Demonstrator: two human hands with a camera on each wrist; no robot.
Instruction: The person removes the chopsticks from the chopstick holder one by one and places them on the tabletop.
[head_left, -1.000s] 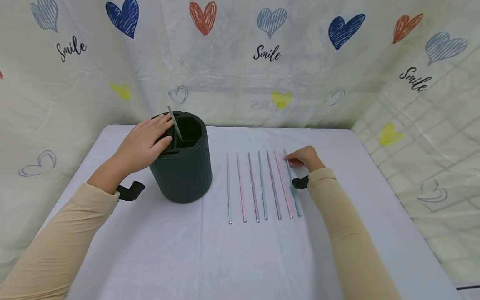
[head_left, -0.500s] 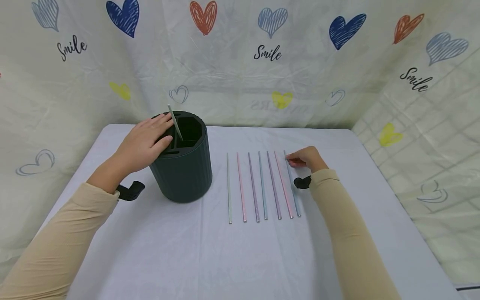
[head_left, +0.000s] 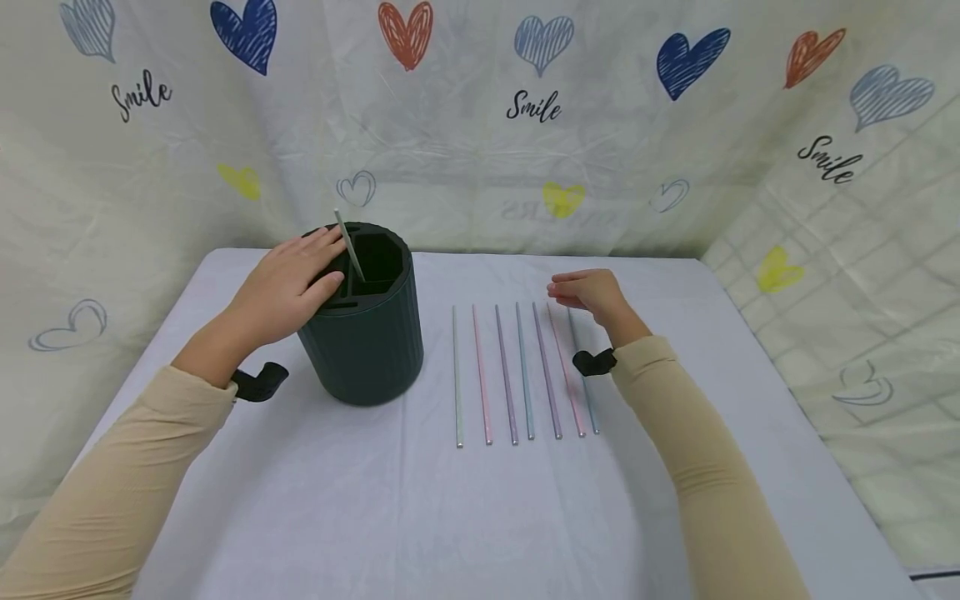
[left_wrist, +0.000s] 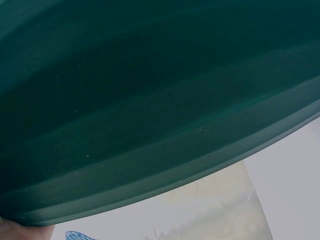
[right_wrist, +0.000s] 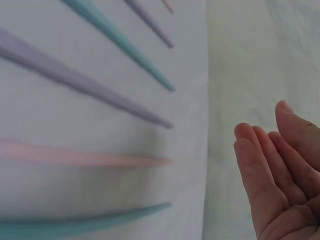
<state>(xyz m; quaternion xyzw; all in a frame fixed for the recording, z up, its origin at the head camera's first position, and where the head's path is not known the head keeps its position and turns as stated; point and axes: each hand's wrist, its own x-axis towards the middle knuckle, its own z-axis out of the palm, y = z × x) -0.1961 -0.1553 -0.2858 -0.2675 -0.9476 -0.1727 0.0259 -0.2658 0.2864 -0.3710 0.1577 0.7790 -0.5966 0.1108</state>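
A dark green ribbed holder with compartments in its top stands left of the middle. My left hand rests over its top, fingers stretched across and the thumb at a divider. A pale green stick leans out of an inner compartment beside those fingers. My right hand hovers over the far end of the rightmost blue stick. Nothing is in its grasp; in the right wrist view the fingers are nearly straight, thumb apart. Left of that stick lies a pink stick. The holder's wall fills most of the left wrist view.
Several more thin pastel sticks lie in a row between holder and right hand, among them a purple stick and a pale green stick. A white cloth covers the table. Behind hangs a curtain printed with hearts.
My right hand has let go of the rightmost blue stick and risen away toward the back and slightly left. That stick lies on the table. The left hand and holder have stayed put.
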